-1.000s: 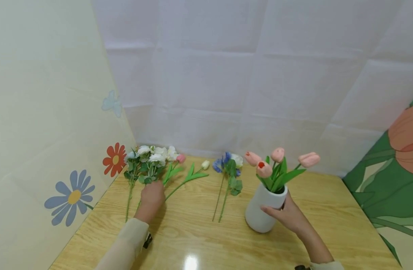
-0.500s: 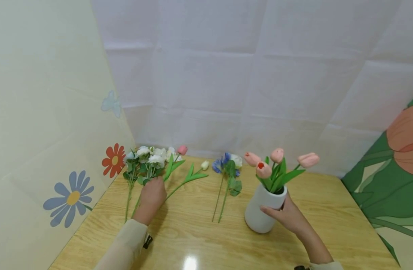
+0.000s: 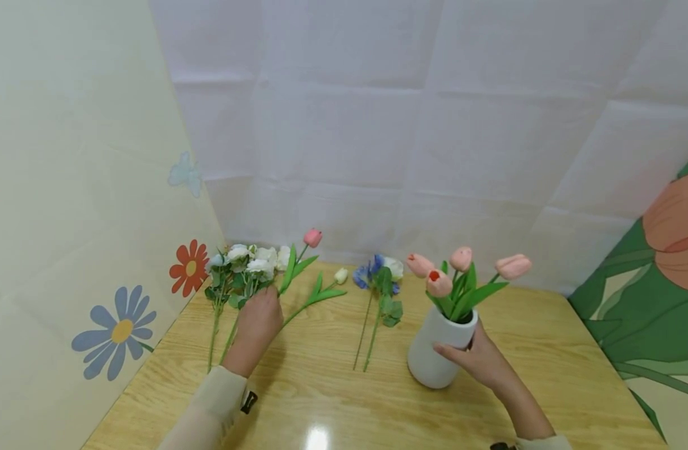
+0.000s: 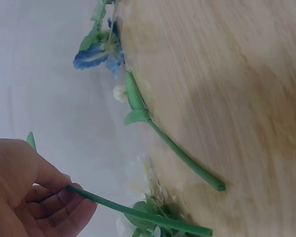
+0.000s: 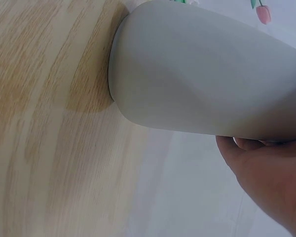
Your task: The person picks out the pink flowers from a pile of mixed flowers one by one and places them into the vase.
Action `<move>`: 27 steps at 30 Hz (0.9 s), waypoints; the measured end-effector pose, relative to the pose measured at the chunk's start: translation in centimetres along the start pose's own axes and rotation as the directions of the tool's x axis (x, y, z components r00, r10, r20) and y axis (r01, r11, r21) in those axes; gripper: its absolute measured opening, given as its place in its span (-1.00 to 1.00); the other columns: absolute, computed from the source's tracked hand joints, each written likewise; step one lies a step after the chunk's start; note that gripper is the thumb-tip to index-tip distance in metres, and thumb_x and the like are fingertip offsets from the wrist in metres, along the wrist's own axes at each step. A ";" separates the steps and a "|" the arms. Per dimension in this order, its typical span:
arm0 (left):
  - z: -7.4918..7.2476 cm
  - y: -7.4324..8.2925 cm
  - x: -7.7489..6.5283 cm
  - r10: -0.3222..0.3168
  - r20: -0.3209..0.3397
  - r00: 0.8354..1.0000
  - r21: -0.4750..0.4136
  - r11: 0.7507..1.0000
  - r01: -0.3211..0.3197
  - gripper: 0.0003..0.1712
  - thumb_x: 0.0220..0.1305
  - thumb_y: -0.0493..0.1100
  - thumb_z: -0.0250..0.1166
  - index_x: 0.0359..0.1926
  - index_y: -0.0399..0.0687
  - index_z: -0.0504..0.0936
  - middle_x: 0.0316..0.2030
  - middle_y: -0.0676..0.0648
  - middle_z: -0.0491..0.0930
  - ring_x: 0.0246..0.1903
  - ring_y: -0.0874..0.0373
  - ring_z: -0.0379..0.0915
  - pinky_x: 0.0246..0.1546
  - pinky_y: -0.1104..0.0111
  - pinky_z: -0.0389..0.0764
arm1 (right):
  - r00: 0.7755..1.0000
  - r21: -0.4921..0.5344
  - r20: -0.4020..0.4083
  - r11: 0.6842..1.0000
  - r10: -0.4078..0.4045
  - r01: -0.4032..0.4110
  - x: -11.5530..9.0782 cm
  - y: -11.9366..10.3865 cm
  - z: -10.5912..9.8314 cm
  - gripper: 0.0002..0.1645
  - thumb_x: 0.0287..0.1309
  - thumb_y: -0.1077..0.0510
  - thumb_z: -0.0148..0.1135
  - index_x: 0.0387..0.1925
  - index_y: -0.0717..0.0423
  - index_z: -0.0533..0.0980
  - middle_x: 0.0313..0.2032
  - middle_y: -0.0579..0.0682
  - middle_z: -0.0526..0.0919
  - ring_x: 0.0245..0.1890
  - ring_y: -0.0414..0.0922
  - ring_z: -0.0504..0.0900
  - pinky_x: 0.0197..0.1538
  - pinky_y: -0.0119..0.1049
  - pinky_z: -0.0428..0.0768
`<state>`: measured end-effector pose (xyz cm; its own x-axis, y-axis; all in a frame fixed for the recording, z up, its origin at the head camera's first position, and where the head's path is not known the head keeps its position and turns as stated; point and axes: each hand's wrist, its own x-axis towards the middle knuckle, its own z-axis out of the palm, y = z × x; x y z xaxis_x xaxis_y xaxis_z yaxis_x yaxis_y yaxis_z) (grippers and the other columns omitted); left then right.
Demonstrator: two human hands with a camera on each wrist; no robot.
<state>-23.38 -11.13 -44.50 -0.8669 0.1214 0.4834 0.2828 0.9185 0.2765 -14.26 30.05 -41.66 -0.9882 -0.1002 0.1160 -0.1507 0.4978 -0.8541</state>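
Note:
My left hand (image 3: pixel 259 320) pinches the green stem of a pink tulip (image 3: pixel 313 237), whose bloom stands above the white flowers. In the left wrist view, the tulip's stem (image 4: pixel 138 214) sticks out past the fingertips, clear of the table. At the right, my right hand (image 3: pixel 481 359) grips the white vase (image 3: pixel 431 353) round its upper side; in the right wrist view most of the fingers are hidden behind it. The vase stands on the table, slightly tilted. Several light pink tulips (image 3: pixel 461 259) with green leaves rise from its mouth.
White flowers (image 3: pixel 259 265) with leafy stems lie at the left. A white tulip (image 3: pixel 341 275) lies beside the left hand. Between hand and vase lie a blue flower (image 3: pixel 364 274) and a white flower (image 3: pixel 395 269). A white cloth (image 3: pixel 333 125) hangs behind the wooden table (image 3: pixel 344 387).
The pink tulip in my left hand has risen and shifted right, away from the white flowers. My left hand moved slightly up and right; the right hand and vase stayed put.

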 end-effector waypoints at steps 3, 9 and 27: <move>-0.2 0.3 0.1 0.000 -0.014 1.000 -0.016 1.000 -0.001 -0.91 0.32 -0.38 0.26 -0.34 -0.30 0.53 -0.53 -0.15 0.49 -0.57 -0.11 0.52 -0.61 0.12 0.58 | 1.000 0.002 0.001 1.000 -0.001 0.001 0.0 0.0 0.0 0.21 0.23 0.15 0.43 0.57 0.02 -0.24 0.29 0.32 0.32 0.21 0.25 0.44 0.06 0.09 0.57; -0.7 1.0 0.3 0.030 -0.045 0.999 -0.045 0.998 -0.032 -0.90 0.29 -0.35 0.35 -0.24 -0.32 0.59 -0.48 -0.15 0.55 -0.55 -0.05 0.55 -0.58 0.17 0.62 | 1.000 -0.008 -0.002 1.000 0.003 -0.003 0.0 0.1 0.0 0.22 0.22 0.15 0.44 0.57 0.03 -0.25 0.29 0.32 0.32 0.21 0.25 0.44 0.07 0.10 0.57; -1.3 2.8 1.3 0.023 -0.087 0.996 -0.136 0.990 -0.035 -0.90 0.33 -0.32 0.33 -0.20 -0.32 0.65 -0.38 -0.21 0.67 -0.42 -0.12 0.65 -0.42 0.09 0.67 | 1.000 -0.006 0.001 1.000 -0.008 0.008 0.1 0.3 0.1 0.22 0.22 0.12 0.44 0.57 0.04 -0.25 0.28 0.33 0.32 0.20 0.27 0.43 0.07 0.10 0.57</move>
<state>-23.19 -8.92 -41.99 -0.8210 0.1091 0.5603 0.3662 0.8537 0.3703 -14.38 30.11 -41.90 -0.9869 -0.1049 0.1221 -0.1586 0.5021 -0.8502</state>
